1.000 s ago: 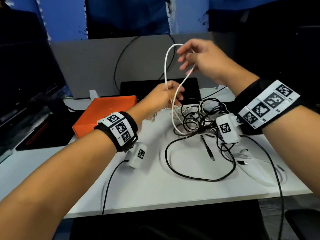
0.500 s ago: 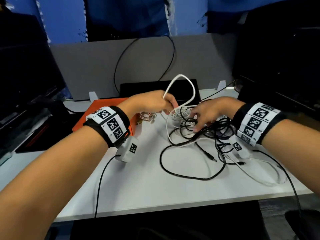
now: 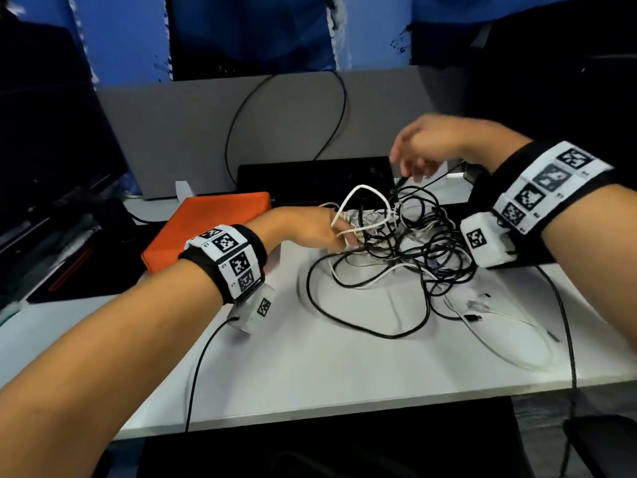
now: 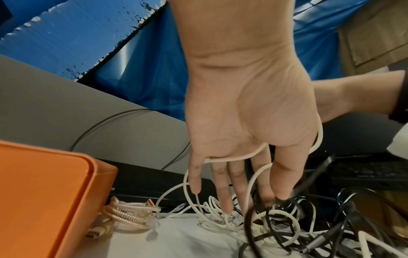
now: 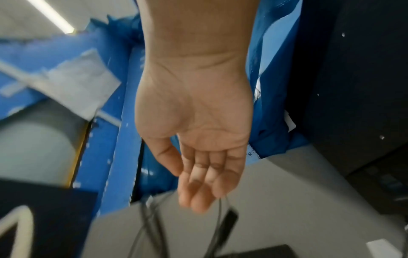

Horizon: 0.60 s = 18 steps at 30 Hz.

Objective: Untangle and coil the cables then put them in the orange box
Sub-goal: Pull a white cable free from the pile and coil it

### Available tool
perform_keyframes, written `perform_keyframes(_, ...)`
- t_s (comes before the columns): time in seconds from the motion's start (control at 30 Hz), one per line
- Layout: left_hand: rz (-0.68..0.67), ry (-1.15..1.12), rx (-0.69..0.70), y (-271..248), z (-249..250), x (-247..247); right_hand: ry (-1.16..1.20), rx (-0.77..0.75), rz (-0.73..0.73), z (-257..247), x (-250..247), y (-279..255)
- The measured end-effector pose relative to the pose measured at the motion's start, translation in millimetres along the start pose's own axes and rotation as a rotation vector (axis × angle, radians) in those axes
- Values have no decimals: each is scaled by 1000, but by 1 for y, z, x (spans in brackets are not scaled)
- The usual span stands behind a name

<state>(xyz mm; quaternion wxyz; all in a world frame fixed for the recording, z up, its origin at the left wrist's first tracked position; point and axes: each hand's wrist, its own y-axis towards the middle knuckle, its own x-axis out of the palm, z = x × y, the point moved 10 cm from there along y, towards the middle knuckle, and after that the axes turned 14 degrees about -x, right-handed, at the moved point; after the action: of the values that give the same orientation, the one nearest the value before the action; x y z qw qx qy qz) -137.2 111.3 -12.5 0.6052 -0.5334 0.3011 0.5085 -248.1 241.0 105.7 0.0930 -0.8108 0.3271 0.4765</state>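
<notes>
An orange box (image 3: pixel 213 222) (image 4: pixel 44 192) stands closed at the left of the white table (image 3: pixel 310 381). To its right lies a tangle of black and white cables (image 3: pixel 413 243). My left hand (image 3: pixel 310 229) (image 4: pixel 243 122) reaches into the tangle's left side with straight fingers, and a white cable (image 3: pixel 362 191) (image 4: pixel 232 158) loops round them. My right hand (image 3: pixel 431 143) (image 5: pixel 198 139) is raised over the back of the tangle and blurred. Its fingers are curled, and a black cable (image 5: pixel 217 227) with a plug (image 5: pixel 229 218) hangs from them.
A coiled pale spiral cable (image 4: pixel 128 214) lies against the box's right side. Behind the tangle are a flat black device (image 3: pixel 310 177) and a grey partition (image 3: pixel 275 125). A thin white cable (image 3: pixel 510 339) trails to the front right. A dark monitor (image 3: pixel 51 150) stands at left.
The white loop, held high by both hands a second ago, came down to the tangle with my left hand. My right hand dipped into the tangle, then rose with a black cable.
</notes>
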Motion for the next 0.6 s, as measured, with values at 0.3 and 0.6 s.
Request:
perform_keyframes(0.3, -43, 12, 9, 0, 6, 5, -545, 71, -350, 91, 81, 2)
perform_keyframes(0.6, 0, -46, 42, 1, 11, 8, -393, -40, 297, 51, -13, 21)
